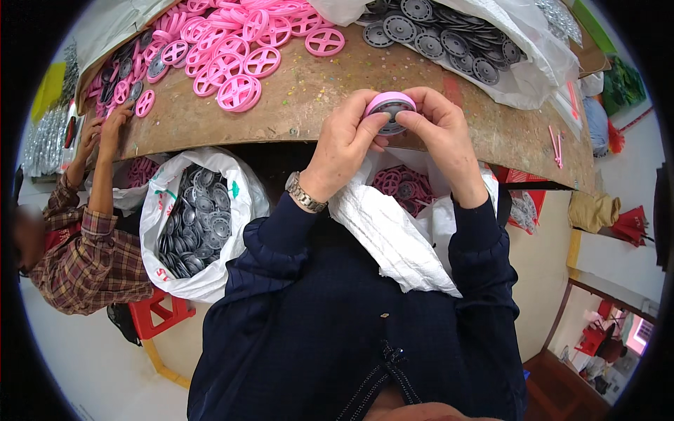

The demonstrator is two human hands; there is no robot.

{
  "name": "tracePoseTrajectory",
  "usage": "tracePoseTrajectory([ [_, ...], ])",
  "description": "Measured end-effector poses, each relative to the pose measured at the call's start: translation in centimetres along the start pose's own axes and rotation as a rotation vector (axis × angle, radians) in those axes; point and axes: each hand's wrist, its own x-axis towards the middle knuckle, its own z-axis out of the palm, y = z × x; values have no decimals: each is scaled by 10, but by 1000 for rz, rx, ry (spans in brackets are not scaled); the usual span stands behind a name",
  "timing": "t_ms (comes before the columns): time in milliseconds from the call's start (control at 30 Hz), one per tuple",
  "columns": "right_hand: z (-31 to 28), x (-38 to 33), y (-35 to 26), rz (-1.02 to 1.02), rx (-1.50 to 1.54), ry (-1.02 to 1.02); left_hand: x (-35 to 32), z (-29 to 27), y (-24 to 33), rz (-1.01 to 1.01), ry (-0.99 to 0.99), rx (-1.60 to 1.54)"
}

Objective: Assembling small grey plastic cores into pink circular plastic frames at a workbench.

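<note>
Both my hands grip one toy wheel at the near edge of the table. It has a pink plastic rim [388, 99] and a grey disc [390, 111] facing me. My left hand [340, 144] is closed round the rim's left side, its thumb on the disc. On the other side my right hand [444, 133] pinches the wheel, its thumb pressing the disc too. Below my hands hangs an open white sack [390, 228] holding pink wheels [401, 186]. Whether the disc sits fully inside the rim cannot be made out.
Pink wheel rims [239, 63] are heaped on the wooden table [309, 105] at far left. Grey discs [428, 45] spill from a white bag at far right. At my left stands a sack of grey discs [200, 221]. Farther left a co-worker's hands [105, 133] touch the heap.
</note>
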Motion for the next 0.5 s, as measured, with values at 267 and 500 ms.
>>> tracePoseTrajectory([
  [267, 12, -3, 13, -94, -132, 81, -2, 5, 0, 80, 175, 159],
  [500, 11, 0, 11, 4, 68, 86, 2, -2, 3, -57, -31, 73],
])
